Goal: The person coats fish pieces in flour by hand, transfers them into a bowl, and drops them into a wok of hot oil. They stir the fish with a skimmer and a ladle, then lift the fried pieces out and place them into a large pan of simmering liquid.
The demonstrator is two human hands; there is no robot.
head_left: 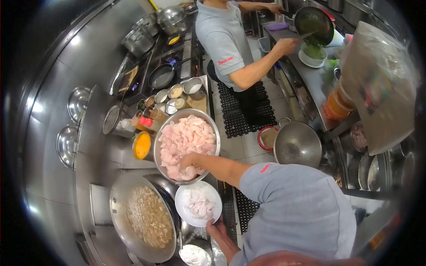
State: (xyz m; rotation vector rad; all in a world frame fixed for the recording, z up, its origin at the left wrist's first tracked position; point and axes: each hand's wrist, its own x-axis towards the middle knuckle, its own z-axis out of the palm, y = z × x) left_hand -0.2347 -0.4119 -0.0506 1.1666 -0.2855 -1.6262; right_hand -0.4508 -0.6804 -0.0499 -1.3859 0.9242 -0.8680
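Observation:
A large metal bowl [218,133] is heaped with pale raw meat pieces [188,135]. My right hand [190,162] reaches into its lower part, its fingers curled round some of the meat and partly hidden. Just below the bowl is a white plate [181,210] with white-dusted meat pieces [202,207] on it. The rim of this plate is gripped by my left hand [216,227] at its lower right edge.
A wide pan [117,226] of chopped food lies lower left, above a bowl of white powder [195,256]. Beyond are an orange-filled container [142,145], bottles, seasoning tins and a stove pan [161,76]. A co-worker [226,48] tips a wok [314,25] behind.

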